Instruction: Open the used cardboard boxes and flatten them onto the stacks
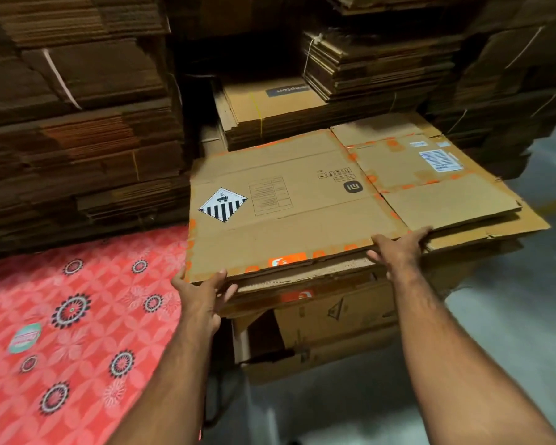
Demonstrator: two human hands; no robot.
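A flattened brown cardboard box [302, 200] with orange tape and a black-striped diamond label lies on top of a low stack of flattened boxes [341, 319] in the middle of the view. My left hand [203, 290] grips its near left corner, thumb on top and fingers curled under the edge. My right hand [398, 248] holds the near edge further right, with its fingers over the cardboard. A white shipping label [440, 159] sits on the far right flap.
Tall tied bundles of flattened cardboard [77, 123] rise on the left, behind [376, 62] and at the right. A red patterned mattress [68, 322] lies at the lower left. Grey floor [511, 316] shows at the right.
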